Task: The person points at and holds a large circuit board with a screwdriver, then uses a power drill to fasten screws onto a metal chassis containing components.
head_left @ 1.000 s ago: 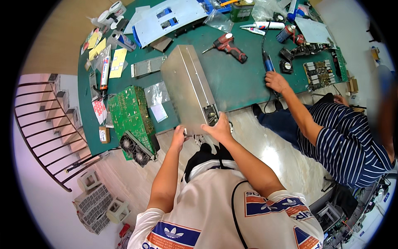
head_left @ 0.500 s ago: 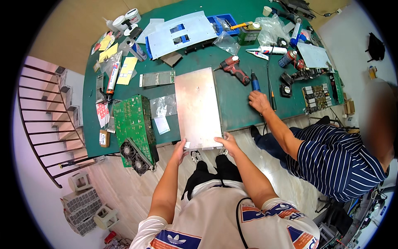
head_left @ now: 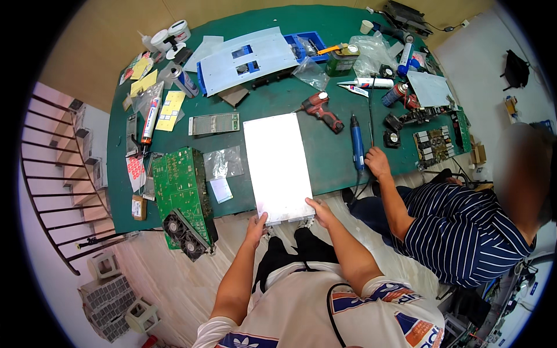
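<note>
Gripping a silver metal case (head_left: 278,165) by its near corners with the fingers of the left hand (head_left: 256,230) and right hand (head_left: 322,212), jutting past the front edge of the table (head_left: 331,159), apparently steadying it, with even, two-handed support likely needed for any shift.

Glossy metal case (head_left: 278,165), matt green tabletop (head_left: 261,104)

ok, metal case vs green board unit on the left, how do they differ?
Surface: the metal case shows a bright, plain top; the green board unit is speckled with small marks.
Near end: the green board unit carries fans; none show on the metal case.
Contact: both hands grip the metal case; none touches the green board unit.
Shared: both overhang the table.
</note>
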The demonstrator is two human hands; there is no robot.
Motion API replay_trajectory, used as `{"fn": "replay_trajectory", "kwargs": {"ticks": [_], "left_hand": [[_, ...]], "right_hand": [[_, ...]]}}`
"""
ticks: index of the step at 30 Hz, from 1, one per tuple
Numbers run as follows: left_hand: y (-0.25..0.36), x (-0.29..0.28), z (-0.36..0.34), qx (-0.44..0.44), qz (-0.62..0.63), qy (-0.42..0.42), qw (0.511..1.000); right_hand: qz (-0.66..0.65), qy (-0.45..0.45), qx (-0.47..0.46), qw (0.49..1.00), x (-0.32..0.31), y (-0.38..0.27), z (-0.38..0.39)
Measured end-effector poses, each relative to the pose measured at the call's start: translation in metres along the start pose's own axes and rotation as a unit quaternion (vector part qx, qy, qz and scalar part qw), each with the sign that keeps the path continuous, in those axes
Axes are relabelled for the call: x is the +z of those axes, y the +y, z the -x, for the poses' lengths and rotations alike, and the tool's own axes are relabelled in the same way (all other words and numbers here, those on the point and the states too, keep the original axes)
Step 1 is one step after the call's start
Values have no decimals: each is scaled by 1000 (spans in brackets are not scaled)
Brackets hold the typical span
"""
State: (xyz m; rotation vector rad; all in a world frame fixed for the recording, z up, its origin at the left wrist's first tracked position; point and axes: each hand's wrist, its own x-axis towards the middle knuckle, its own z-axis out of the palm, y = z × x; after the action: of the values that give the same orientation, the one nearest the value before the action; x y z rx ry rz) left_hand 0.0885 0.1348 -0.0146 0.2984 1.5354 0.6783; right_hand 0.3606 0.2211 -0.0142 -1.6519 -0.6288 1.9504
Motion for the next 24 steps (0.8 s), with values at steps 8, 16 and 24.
{"fn": "replay_trajectory", "kwargs": {"ticks": [8, 16, 24], "left_hand": [[11, -1, 9, -6, -35, -7, 999], [12, 0, 15, -15, -83, 62, 994], [7, 6, 18, 36, -78, 149, 985]], "right_hand": [[427, 189, -181, 866, -27, -135, -17], [617, 329, -317, 641, -4, -258, -166], [587, 125, -89, 795, -11, -306, -210]]}}
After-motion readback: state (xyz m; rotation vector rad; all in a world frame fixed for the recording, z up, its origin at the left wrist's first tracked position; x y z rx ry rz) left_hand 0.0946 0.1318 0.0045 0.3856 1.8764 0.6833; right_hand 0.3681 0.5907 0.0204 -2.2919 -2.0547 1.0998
